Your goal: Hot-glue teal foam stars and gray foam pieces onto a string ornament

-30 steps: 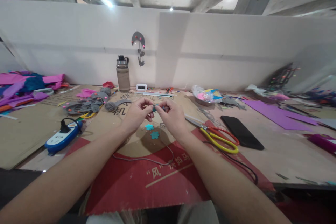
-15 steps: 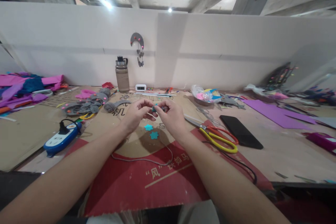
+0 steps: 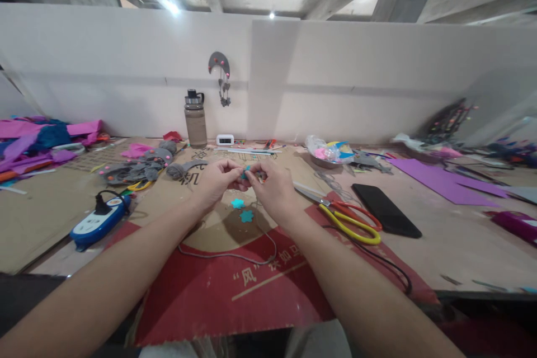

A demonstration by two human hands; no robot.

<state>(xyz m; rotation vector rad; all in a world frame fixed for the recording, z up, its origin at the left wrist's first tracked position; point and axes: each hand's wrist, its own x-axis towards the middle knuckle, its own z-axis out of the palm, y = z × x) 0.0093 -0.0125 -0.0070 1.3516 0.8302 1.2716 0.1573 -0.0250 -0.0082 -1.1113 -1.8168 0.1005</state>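
My left hand [image 3: 220,180] and my right hand [image 3: 271,182] meet above the cardboard, fingertips pinched together on a small teal felt piece [image 3: 246,172]. Fingers cover most of that piece, so its full shape is hidden. Just below, two flat turquoise flower-shaped felt cutouts lie on the board: one cutout [image 3: 238,203] farther away and the other cutout [image 3: 246,216] nearer me. A thin grey cord [image 3: 226,255] curves over the cardboard's red part, and one end runs up toward my right hand. Scissors [image 3: 344,218] with red and yellow handles rest beside my right forearm.
A black phone [image 3: 385,210] lies right of the scissors, with purple felt [image 3: 444,179] beyond. At left are a blue-and-white power strip [image 3: 100,221] and grey felt pieces [image 3: 138,168]. A bottle [image 3: 195,120], a small clock [image 3: 225,140] and a bowl [image 3: 329,161] stand near the wall.
My left fingers have curled in closer around the teal piece, and my fingertips have shifted slightly against each other. The cutouts, cord and scissors lie as before.
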